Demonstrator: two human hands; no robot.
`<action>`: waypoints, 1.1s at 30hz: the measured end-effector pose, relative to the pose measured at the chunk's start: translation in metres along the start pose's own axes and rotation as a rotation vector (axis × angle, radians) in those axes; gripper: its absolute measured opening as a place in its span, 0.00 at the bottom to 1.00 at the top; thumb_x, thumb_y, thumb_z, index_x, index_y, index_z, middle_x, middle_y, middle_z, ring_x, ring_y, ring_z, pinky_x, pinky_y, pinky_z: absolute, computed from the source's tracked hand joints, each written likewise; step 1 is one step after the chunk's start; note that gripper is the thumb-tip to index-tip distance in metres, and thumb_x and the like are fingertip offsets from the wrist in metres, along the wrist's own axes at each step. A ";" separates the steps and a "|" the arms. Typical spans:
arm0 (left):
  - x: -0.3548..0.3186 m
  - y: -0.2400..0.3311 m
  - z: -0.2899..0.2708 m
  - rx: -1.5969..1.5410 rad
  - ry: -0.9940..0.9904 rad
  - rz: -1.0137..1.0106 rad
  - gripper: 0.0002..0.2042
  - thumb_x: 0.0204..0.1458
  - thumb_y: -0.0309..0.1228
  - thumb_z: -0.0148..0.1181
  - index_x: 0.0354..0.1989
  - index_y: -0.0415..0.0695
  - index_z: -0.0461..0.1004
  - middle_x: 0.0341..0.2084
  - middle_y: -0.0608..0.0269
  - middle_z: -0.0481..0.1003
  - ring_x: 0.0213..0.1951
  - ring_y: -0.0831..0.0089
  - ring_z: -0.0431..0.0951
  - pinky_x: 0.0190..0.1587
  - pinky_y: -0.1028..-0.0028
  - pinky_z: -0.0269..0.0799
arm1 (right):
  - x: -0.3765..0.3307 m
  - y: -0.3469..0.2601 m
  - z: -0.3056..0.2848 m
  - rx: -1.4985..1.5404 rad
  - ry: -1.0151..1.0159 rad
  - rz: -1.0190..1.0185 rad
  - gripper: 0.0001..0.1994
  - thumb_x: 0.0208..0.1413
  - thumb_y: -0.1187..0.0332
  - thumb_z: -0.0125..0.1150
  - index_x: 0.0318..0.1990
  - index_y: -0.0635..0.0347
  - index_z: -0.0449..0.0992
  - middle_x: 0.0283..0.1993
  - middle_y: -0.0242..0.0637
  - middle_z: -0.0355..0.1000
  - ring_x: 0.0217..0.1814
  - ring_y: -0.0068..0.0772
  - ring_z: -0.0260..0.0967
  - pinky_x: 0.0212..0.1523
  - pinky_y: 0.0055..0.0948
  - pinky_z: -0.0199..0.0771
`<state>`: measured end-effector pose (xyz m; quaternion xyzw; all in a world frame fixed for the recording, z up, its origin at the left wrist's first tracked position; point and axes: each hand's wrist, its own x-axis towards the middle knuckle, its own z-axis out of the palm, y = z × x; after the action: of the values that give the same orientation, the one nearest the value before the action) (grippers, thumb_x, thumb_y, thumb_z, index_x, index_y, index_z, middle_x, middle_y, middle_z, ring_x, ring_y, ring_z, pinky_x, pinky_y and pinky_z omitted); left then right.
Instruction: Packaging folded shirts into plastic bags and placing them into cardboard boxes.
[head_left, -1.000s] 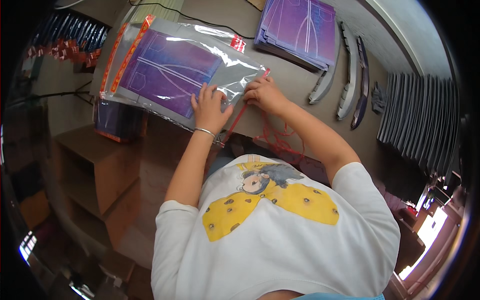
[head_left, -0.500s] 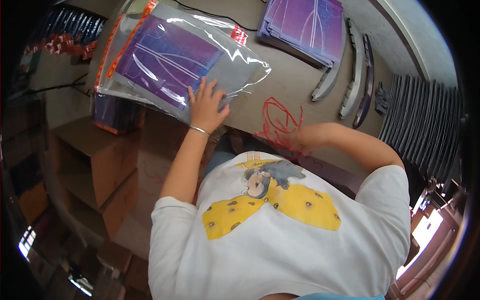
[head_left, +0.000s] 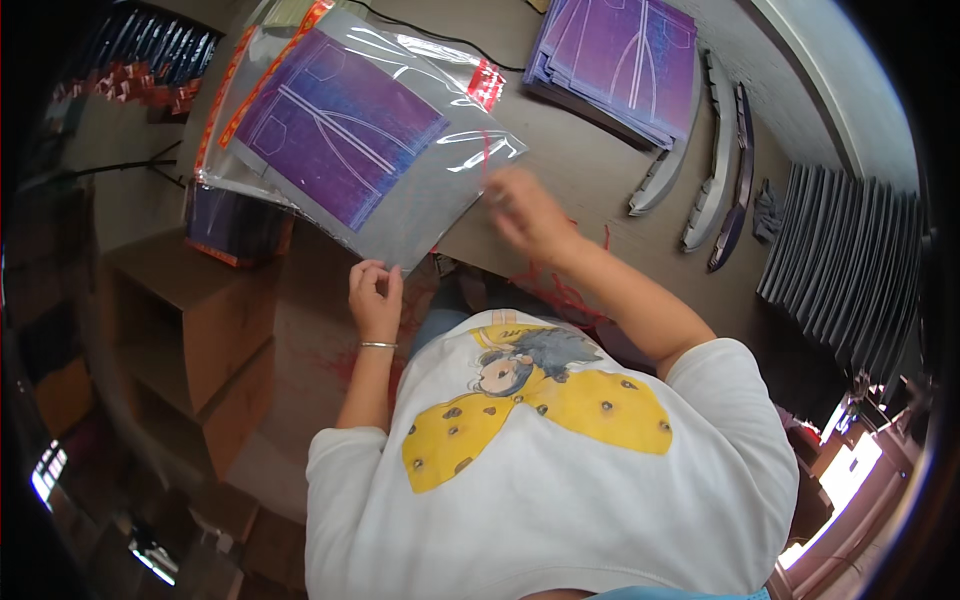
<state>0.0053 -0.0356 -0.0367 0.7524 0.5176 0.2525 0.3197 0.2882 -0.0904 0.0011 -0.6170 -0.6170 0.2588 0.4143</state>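
A clear plastic bag (head_left: 440,190) with a red-and-yellow band along its far-left edge lies over the table's front edge. Inside it shows a purple-blue sheet (head_left: 345,130) printed with white seams and pockets like jeans. My left hand (head_left: 375,305), a bracelet at its wrist, is closed at the bag's near corner and seems to pinch it. Over the bag's right edge, my right hand (head_left: 525,215) is blurred. Its fingers are closed on a thin red strip (head_left: 487,150) that sticks up past them.
A stack of purple printed sheets (head_left: 615,65) sits at the back. Right of it lie curved grey strips (head_left: 712,150) and a row of dark, standing sheets (head_left: 835,265). More red strips (head_left: 560,290) hang at the front edge. Brown boxes (head_left: 225,345) stand lower left.
My left hand has left the printed sheet and drawn back to the bag's near corner. My right hand has moved up and left from the red strips, bringing one over the bag.
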 end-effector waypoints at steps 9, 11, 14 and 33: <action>0.007 -0.024 -0.009 -0.387 -0.043 -0.392 0.17 0.44 0.22 0.66 0.39 0.39 0.64 0.28 0.64 0.70 0.29 0.78 0.72 0.31 0.80 0.70 | 0.005 0.108 -0.071 -0.285 0.553 0.244 0.18 0.42 0.82 0.53 0.44 0.60 0.71 0.41 0.42 0.70 0.45 0.44 0.67 0.47 0.39 0.67; 0.002 -0.035 -0.010 -0.486 0.011 -0.375 0.23 0.43 0.20 0.66 0.44 0.39 0.60 0.29 0.62 0.71 0.30 0.78 0.72 0.32 0.79 0.72 | -0.005 0.045 -0.067 -0.626 0.316 0.074 0.20 0.39 0.82 0.53 0.45 0.59 0.71 0.42 0.43 0.70 0.47 0.48 0.67 0.50 0.42 0.65; 0.007 -0.035 -0.010 -0.566 0.019 -0.433 0.27 0.43 0.19 0.66 0.49 0.38 0.57 0.30 0.60 0.71 0.28 0.77 0.72 0.29 0.79 0.72 | -0.027 -0.011 0.017 -0.191 -0.299 -0.014 0.26 0.43 0.80 0.55 0.55 0.58 0.67 0.59 0.47 0.62 0.62 0.49 0.58 0.61 0.42 0.59; 0.092 0.134 -0.083 -1.121 -0.468 0.132 0.27 0.53 0.43 0.59 0.55 0.39 0.61 0.39 0.59 0.71 0.40 0.70 0.75 0.41 0.72 0.75 | 0.062 -0.116 -0.079 0.021 0.563 -0.244 0.21 0.48 0.85 0.53 0.48 0.52 0.76 0.45 0.39 0.76 0.48 0.42 0.73 0.50 0.29 0.73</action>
<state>0.0606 0.0345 0.1228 0.5356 0.1742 0.3340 0.7558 0.2968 -0.0569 0.1505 -0.5815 -0.5448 0.0324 0.6033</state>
